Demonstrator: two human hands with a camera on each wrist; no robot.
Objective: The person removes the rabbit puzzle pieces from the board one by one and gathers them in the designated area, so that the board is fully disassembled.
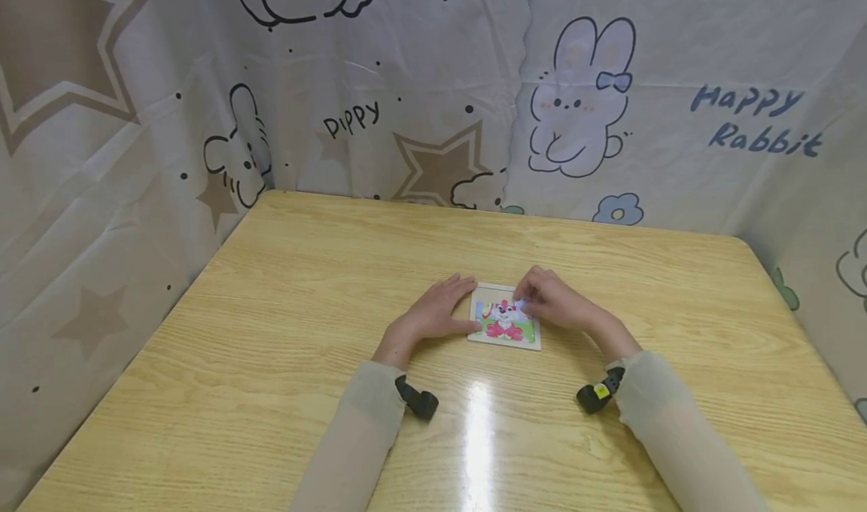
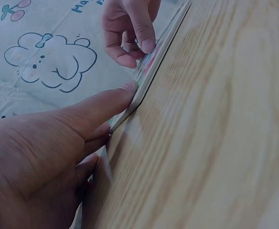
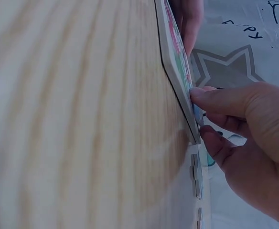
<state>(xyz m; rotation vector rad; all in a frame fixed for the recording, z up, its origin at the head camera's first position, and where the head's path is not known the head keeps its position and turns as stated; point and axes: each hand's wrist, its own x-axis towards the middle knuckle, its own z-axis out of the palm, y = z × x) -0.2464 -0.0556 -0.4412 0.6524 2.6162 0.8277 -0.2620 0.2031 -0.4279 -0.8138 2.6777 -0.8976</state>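
A small jigsaw puzzle board [image 1: 504,344] with a pale frame lies flat on the table, its picture showing a pink and white cartoon animal on green and blue. My left hand [image 1: 433,309] holds the board by its left side, thumb over the lower left part and fingers along the upper left corner. At the board's upper right, my right hand [image 1: 557,300] has thumb and fingertips close together. In the right wrist view these fingertips pinch a bluish puzzle piece [image 3: 197,113] right at the frame. A bare strip of backing shows along the picture's top.
In the right wrist view several loose thin pieces [image 3: 197,176] lie on the table beyond the board. The wood-grain table [image 1: 271,331] stretches around both arms. Patterned cloth [image 1: 433,90] hangs along its back and sides. A black camera [image 1: 421,404] sits on the left wrist.
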